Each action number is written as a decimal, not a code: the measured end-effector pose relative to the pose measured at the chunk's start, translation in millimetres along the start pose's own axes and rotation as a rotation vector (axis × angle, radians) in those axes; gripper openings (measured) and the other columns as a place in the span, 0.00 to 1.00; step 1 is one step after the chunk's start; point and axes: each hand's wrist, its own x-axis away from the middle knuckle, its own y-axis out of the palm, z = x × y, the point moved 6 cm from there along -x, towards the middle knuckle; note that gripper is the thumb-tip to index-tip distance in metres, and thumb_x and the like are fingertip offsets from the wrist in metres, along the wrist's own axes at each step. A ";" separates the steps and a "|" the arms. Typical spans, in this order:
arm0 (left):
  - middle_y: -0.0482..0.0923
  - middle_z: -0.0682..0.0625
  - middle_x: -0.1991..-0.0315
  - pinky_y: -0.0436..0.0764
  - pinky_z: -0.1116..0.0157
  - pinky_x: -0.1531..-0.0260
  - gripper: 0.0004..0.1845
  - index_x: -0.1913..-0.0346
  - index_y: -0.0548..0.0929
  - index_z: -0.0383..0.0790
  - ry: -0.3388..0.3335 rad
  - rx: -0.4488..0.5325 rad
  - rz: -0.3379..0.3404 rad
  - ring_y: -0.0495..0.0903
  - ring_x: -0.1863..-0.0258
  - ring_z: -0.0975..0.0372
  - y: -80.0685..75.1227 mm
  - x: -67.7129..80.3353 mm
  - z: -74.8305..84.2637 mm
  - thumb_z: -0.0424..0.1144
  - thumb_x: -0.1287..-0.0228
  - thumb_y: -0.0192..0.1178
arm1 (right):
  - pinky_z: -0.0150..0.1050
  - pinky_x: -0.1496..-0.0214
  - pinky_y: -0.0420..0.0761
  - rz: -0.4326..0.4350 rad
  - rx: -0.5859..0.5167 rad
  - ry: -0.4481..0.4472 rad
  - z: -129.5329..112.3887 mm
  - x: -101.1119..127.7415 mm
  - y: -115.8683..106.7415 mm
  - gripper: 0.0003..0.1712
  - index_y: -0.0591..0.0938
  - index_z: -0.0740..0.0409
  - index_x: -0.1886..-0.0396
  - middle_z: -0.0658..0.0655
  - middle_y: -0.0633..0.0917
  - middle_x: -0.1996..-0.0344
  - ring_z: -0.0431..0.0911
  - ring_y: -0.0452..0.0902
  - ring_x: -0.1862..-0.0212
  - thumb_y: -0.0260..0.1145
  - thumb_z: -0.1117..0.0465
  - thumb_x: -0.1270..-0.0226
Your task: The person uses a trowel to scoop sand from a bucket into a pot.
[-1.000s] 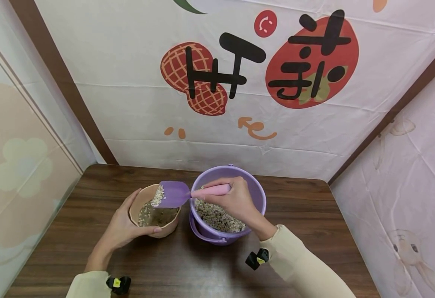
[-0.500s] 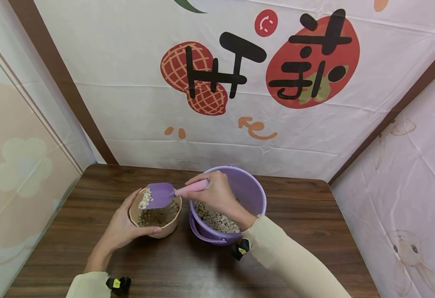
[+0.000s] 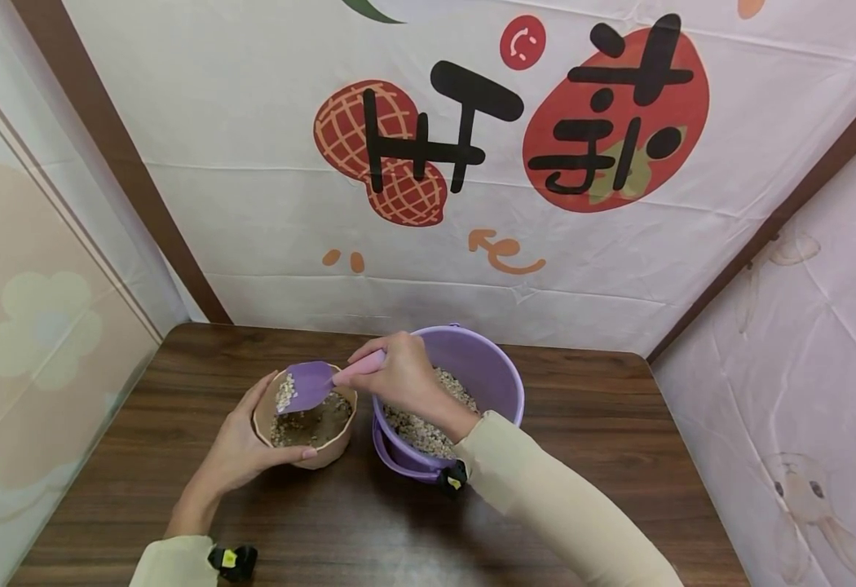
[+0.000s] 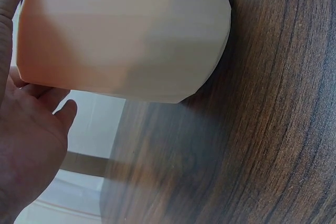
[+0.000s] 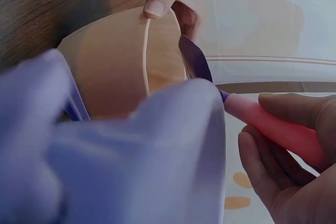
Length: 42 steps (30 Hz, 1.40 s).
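A peach-coloured pot (image 3: 306, 417) stands on the brown table with dark gravel-like grains inside; my left hand (image 3: 240, 444) grips its side, seen close up as the pot wall (image 4: 126, 35) against my left palm (image 4: 29, 145). My right hand (image 3: 399, 377) grips the pink handle (image 5: 278, 129) of a purple scoop (image 3: 306, 386), whose blade tilts over the pot with pale grains on it. The purple bucket (image 3: 497, 371) of grains sits just right of the pot, under my right forearm.
The wooden table (image 3: 604, 456) ends at a printed cloth wall (image 3: 472, 204) behind and cloth panels on both sides. A small black clip (image 3: 233, 561) shows at my left sleeve. The bucket's rim (image 5: 157, 145) fills the near right wrist view.
My right hand carried the scoop leftward from the bucket's edge to over the pot and tipped it down; the grains have slid toward the blade's tip. My left hand and the pot stayed put.
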 end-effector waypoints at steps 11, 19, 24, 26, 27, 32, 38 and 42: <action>0.64 0.36 0.29 0.69 0.42 0.41 0.72 0.18 0.50 0.43 -0.019 -0.007 -0.011 0.68 0.35 0.44 -0.1 1.9 0.2 0.49 0.64 0.87 | 0.26 0.66 0.77 -0.012 0.115 0.036 -2.2 -2.7 2.9 0.11 0.93 0.49 0.68 0.39 0.89 0.75 0.30 0.82 0.69 0.84 0.52 0.50; 0.64 0.35 0.29 0.70 0.42 0.41 0.72 0.18 0.49 0.44 -0.018 -0.008 -0.013 0.68 0.36 0.44 0.6 2.1 -1.5 0.49 0.64 0.87 | 0.25 0.69 0.76 -0.046 0.144 0.022 -5.9 -0.3 6.9 0.10 0.93 0.49 0.67 0.39 0.89 0.74 0.29 0.80 0.70 0.83 0.52 0.47; 0.64 0.35 0.29 0.70 0.43 0.42 0.72 0.18 0.50 0.43 -0.015 -0.011 -0.010 0.68 0.35 0.44 0.4 2.2 -0.6 0.49 0.64 0.87 | 0.25 0.72 0.75 -0.047 0.177 0.008 -6.3 0.0 7.8 0.09 0.92 0.48 0.69 0.39 0.89 0.75 0.30 0.78 0.72 0.83 0.51 0.47; 0.64 0.35 0.29 0.70 0.43 0.41 0.72 0.18 0.50 0.42 -0.015 -0.009 -0.010 0.68 0.35 0.44 0.3 2.2 -0.4 0.49 0.64 0.87 | 0.25 0.72 0.75 -0.048 0.180 0.008 -6.0 0.1 8.1 0.09 0.92 0.47 0.69 0.39 0.89 0.74 0.30 0.78 0.72 0.83 0.51 0.47; 0.64 0.36 0.29 0.70 0.43 0.42 0.72 0.18 0.50 0.42 -0.015 -0.010 -0.010 0.68 0.35 0.44 0.3 2.2 -0.4 0.49 0.64 0.87 | 0.25 0.72 0.75 -0.050 0.180 0.007 -5.9 0.2 8.3 0.09 0.92 0.47 0.69 0.39 0.89 0.74 0.30 0.78 0.72 0.83 0.51 0.47; 0.64 0.36 0.28 0.70 0.46 0.43 0.72 0.18 0.50 0.43 -0.018 -0.017 -0.014 0.68 0.35 0.45 0.9 2.2 -0.9 0.49 0.64 0.87 | 0.25 0.72 0.75 -0.057 0.182 0.009 -4.7 1.5 9.1 0.10 0.92 0.48 0.68 0.40 0.89 0.73 0.31 0.78 0.72 0.83 0.51 0.46; 0.63 0.35 0.28 0.70 0.46 0.43 0.72 0.18 0.49 0.43 -0.019 -0.020 -0.014 0.68 0.35 0.44 0.2 1.9 0.1 0.50 0.63 0.87 | 0.25 0.71 0.76 -0.055 0.194 0.007 -3.2 2.9 10.1 0.09 0.92 0.48 0.67 0.42 0.90 0.71 0.31 0.79 0.71 0.82 0.53 0.46; 0.64 0.35 0.28 0.70 0.46 0.43 0.72 0.18 0.50 0.41 -0.010 -0.029 -0.003 0.69 0.36 0.43 -0.7 1.7 1.4 0.50 0.64 0.87 | 0.24 0.69 0.76 -0.046 0.192 0.000 -1.9 4.4 9.5 0.09 0.92 0.49 0.67 0.42 0.90 0.72 0.31 0.79 0.69 0.82 0.52 0.46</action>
